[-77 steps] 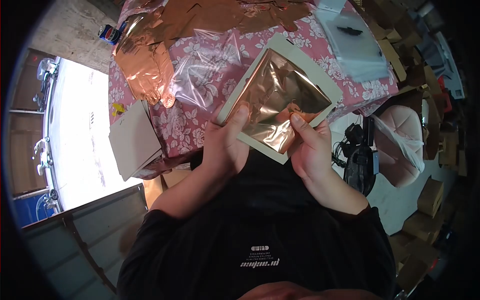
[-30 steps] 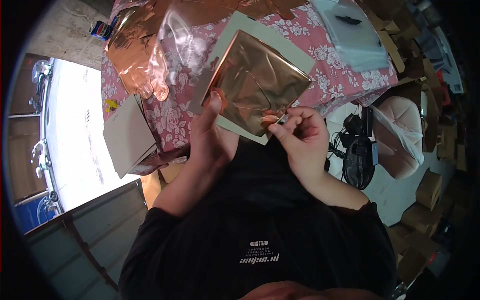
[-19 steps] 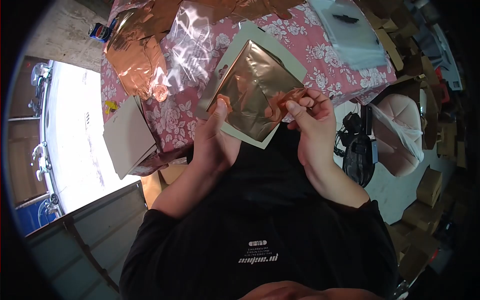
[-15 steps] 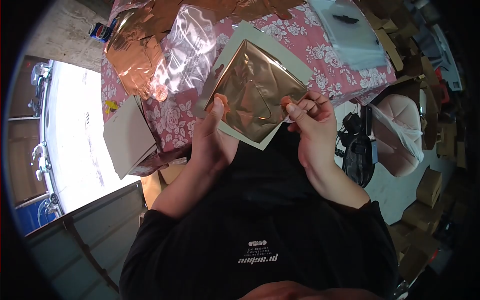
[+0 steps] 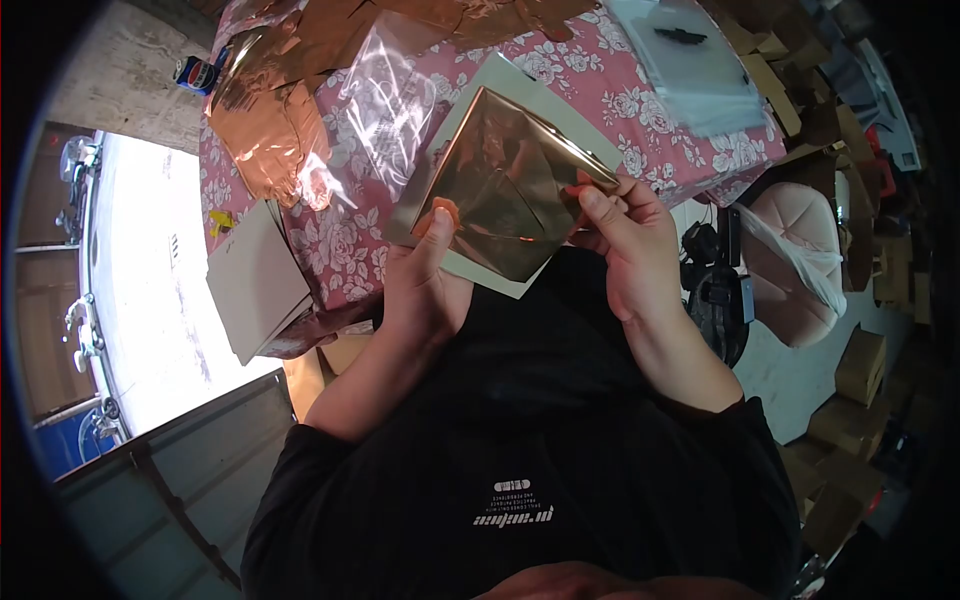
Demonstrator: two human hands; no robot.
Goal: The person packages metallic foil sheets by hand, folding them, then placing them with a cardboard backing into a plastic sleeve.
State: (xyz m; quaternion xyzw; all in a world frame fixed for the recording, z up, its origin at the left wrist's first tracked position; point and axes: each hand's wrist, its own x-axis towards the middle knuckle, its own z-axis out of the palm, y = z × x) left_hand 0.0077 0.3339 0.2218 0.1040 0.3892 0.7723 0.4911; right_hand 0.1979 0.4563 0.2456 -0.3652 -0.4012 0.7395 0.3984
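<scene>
A shiny copper-gold foil sheet (image 5: 500,200), creased across its middle, lies over a pale card (image 5: 510,77) held in front of my body. My left hand (image 5: 425,285) is closed on the lower left edge, its thumb pressed on the foil and its fingers hidden beneath the card. At the right corner, my right hand (image 5: 635,245) pinches the foil between thumb and fingers. There the foil's edge curls up a little from the card.
A floral tablecloth (image 5: 345,245) covers the table. On it are copper foil pieces (image 5: 265,130), clear plastic film (image 5: 390,110), a clear plastic stack (image 5: 695,80) and pale cards (image 5: 258,275). A drink can (image 5: 195,74) stands far left; a padded chair (image 5: 795,250) is at right.
My right hand has moved slightly right with the foil's corner, and the edge there now curls more. The card and foil have tilted slightly. My left hand keeps its grip.
</scene>
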